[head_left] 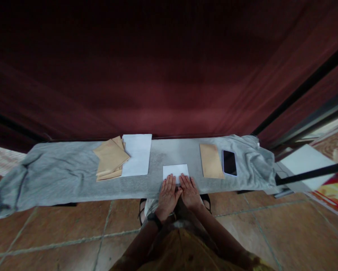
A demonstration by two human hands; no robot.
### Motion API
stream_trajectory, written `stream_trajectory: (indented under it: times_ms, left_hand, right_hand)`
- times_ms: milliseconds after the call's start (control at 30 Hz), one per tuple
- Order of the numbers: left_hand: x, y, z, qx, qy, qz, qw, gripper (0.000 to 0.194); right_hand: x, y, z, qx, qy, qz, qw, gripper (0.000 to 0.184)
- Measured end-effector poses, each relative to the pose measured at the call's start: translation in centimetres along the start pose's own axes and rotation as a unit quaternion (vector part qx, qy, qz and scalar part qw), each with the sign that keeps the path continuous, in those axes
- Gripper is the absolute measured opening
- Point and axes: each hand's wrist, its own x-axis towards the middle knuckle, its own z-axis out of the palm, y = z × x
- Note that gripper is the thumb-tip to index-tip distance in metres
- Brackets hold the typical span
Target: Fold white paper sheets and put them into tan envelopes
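Note:
A small white sheet of paper (175, 170), perhaps folded, lies near the front edge of a bench draped in grey cloth (169, 150). Both hands press on its near part. My left hand (168, 194) rests flat on the left side, fingers stretched out. Beside it my right hand (189, 191) lies flat on the right side, its fingers also extended. The thumbs come close together between them. The paper's near edge is hidden under the hands. To the right lies a brown paper envelope (212, 161).
At the left, several brown envelopes (112, 156) overlap a stack of white paper (137, 155). A phone (229, 163) lies right of the single envelope. Dark red panelling (169, 94) rises behind the bench. White boxes (306, 167) stand at the far right, above the tiled floor (81, 222).

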Motion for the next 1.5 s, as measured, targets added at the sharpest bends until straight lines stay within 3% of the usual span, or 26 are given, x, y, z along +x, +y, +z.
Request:
stream_trajectory:
  times_ms: [500, 800, 1033, 1300, 1500]
  left_hand:
    - [-1.7, -1.6, -0.9, 0.036, 0.011, -0.056, 0.998, 0.070]
    - [-1.6, -1.7, -0.8, 0.030, 0.024, -0.081, 0.996, 0.063]
    - [1.0, -1.3, -0.9, -0.012, 0.046, -0.041, 0.998, 0.055]
    - [4.4, -2.3, 0.3, -0.019, -0.023, 0.032, 0.999, 0.056]
    - [4.5, -2.4, 1.0, 0.000, -0.014, -0.013, 1.000, 0.058]
  right_hand:
    - [-2.0, 1.4, -1.0, -0.035, 0.016, 0.064, 0.997, 0.056]
    - [-0.4, 0.4, -1.4, -0.004, 0.014, 0.112, 0.994, 0.056]
    - [2.5, -0.9, -1.6, 0.054, 0.016, 0.048, 0.997, 0.050]
    - [4.7, 0.4, -0.3, 0.024, -0.010, 0.016, 1.000, 0.048]
    - [4.6, 0.8, 0.1, -0.008, 0.014, 0.040, 0.999, 0.056]
